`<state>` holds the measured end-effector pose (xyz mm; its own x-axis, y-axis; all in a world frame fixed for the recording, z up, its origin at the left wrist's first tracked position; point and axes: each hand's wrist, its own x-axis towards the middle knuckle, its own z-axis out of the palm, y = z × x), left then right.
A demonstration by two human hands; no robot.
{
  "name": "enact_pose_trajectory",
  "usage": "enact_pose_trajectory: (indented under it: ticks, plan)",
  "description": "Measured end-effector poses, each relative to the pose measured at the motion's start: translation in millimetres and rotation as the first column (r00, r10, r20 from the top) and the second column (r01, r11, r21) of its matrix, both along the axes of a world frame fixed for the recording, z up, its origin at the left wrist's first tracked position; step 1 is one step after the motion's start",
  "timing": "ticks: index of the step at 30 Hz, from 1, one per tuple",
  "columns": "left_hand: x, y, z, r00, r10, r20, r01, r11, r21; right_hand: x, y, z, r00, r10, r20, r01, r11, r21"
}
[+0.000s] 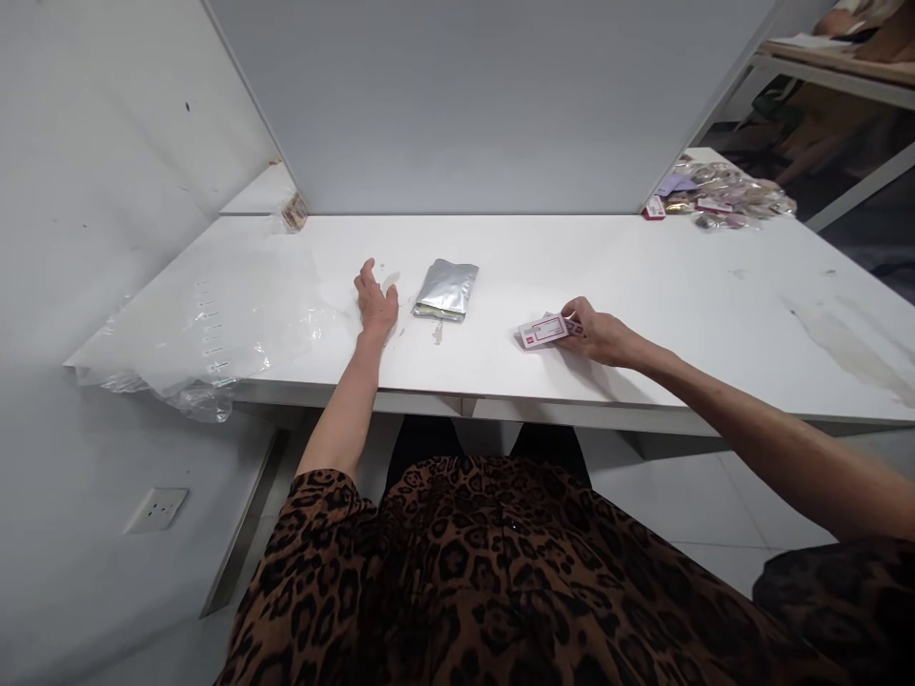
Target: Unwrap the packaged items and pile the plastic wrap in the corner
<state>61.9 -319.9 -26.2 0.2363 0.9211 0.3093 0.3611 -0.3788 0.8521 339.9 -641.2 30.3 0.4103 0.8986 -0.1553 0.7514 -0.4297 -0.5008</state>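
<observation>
My right hand grips a small white box with red print by its right end, tilted just above the table. What looks like another white edge shows behind the box; I cannot tell whether it is a second piece. My left hand rests on the white table with its fingers apart and nothing in them. Between my hands lies a flat silver foil pouch, nearer the left hand and touched by neither. A strip of yellow-green shows along the pouch's near edge.
Clear plastic bags spread over the table's left end and hang past its front edge. A grey upright panel closes off the back. Several plastic-wrapped packets are heaped at the back right, beside a small red-and-white box.
</observation>
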Motion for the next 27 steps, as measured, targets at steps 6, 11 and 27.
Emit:
enact_pose_trajectory:
  ticks: [6, 11, 27]
  plan:
    - [-1.6, 6.1, -1.4, 0.999, 0.024, 0.048, -0.031, 0.989, 0.143, 0.6, -9.8, -7.0, 0.986, -0.098, -0.138, 0.113, 0.987, 0.112]
    - [-3.1, -23.4, 14.0, 0.996, -0.058, 0.075, 0.011, 0.859, 0.512, -4.9, -13.5, 4.9, 0.906, -0.127, -0.403, 0.271, 0.907, 0.324]
    - [52.4, -186.2, 26.3, 0.557, -0.500, -0.663, 0.705, 0.707, 0.059, -40.6, 6.5, -11.0, 0.967, 0.254, 0.016, -0.254, 0.960, 0.118]
